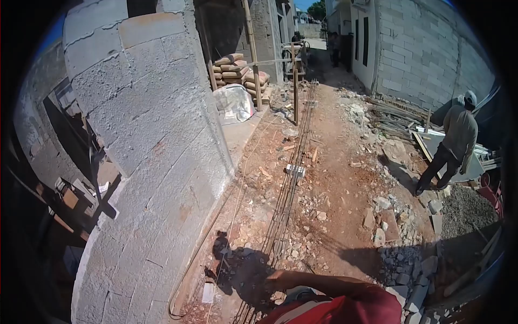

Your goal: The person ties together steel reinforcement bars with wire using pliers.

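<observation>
From the bottom edge my right arm, in a red sleeve, reaches left across the front of my body. My right hand [278,279] is at the far end of the forearm, low in the view; its fingers cannot be made out, nor whether it holds anything. Long thin steel bars [284,208] run along the ground just beyond it, with a small pale block [295,171] among them. My left hand is not visible.
A grey block wall [156,162] rises close on the left. Stacked sacks [232,70] and upright poles stand ahead. A person [459,132] stands at the right near a gravel pile [468,213]. Rubble [399,221] borders the dirt path [334,162].
</observation>
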A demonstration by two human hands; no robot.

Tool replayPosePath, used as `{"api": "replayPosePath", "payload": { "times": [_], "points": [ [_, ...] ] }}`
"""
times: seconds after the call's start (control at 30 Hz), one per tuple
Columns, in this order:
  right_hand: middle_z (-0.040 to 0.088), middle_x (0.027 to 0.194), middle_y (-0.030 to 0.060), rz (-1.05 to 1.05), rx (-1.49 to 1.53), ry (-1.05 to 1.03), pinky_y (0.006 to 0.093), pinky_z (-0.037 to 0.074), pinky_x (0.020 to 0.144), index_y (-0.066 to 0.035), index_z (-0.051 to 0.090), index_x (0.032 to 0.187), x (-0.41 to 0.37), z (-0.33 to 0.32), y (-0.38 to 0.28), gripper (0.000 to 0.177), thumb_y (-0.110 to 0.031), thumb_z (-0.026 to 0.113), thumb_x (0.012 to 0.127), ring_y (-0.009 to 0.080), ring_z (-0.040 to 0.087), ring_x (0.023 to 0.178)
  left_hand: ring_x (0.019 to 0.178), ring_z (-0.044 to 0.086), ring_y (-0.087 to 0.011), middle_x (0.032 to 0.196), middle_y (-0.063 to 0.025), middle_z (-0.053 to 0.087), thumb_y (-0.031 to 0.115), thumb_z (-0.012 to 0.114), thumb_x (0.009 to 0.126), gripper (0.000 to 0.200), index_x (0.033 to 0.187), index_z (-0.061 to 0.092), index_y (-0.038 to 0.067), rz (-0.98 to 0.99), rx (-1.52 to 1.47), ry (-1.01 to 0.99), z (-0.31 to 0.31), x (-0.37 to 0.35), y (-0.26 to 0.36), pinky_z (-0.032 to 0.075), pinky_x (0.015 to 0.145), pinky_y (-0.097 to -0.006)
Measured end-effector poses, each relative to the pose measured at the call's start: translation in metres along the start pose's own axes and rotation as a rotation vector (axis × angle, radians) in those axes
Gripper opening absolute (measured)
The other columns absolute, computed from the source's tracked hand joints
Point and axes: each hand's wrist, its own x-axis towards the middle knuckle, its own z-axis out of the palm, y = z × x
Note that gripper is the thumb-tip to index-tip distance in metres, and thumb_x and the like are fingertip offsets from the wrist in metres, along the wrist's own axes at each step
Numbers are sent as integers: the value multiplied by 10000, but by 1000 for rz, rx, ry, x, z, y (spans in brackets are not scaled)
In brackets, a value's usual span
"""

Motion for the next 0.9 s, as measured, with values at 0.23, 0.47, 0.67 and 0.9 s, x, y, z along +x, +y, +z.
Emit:
{"api": "replayPosePath", "payload": {
  "times": [0.23,0.47,0.67,0.9],
  "points": [
    [647,948,129,231,328,369,362,492,788,-78,602,1176,22,31,-11,375,-353,436,982,270,632,866,521,322,-62,640,42,309,408,554,922,352,1028,522,74,205,-269,297,-26,-3,17,262,463,-219],
    [644,844,162,270,-68,-20,414,488,737,-13,627,986,60,61,-70,453,-418,424,977,308,619,799,517,298,-55,656,46,336,411,524,929,339,960,492,75,-73,-569,223,66,-38,5,216,421,-218],
    [645,860,190,70,-380,-342,484,483,713,-39,646,903,36,86,-47,358,-344,460,924,398,620,826,812,488,-180,918,-93,465,365,605,899,547,1272,443,1,234,-200,443,36,-21,-57,409,694,-317],
    [636,822,195,-197,-76,-382,469,486,742,12,624,967,44,93,-22,333,-285,483,909,353,628,801,1098,533,-407,1179,-245,556,280,758,726,693,1302,458,39,1208,934,-742,37,-97,-13,403,961,-482]
  ]
}}
